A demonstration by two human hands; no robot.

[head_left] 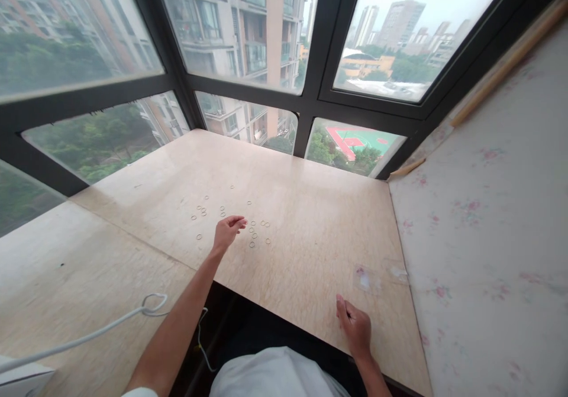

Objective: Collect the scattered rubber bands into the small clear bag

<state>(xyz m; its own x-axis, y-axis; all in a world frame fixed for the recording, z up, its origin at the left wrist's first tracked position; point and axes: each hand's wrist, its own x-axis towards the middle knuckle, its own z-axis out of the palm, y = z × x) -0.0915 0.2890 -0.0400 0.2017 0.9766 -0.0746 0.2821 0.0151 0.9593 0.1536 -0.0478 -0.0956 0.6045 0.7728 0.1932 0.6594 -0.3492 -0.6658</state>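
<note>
My left hand (229, 230) reaches over the tabletop (302, 207) with its thumb and fingertips pinched together. Whatever is between them, if anything, is too small to make out. Around it lie several thin small rings, among them one ring (268, 241) to its right and another ring (199, 237) to its left. My right hand (356, 326) is held near the table's front edge, fingers curled and thumb pressed against them; the inside of that grip is hidden. Just beyond it lies a clear plastic bag (364, 278) with something pale in or on it.
A second clear plastic piece (396, 274) lies by the flowered wall (479, 255) on the right. At the left, a white cable (89, 333) loops over the surface near a white box (26, 379). Dark-framed windows (326, 48) border the table's far side.
</note>
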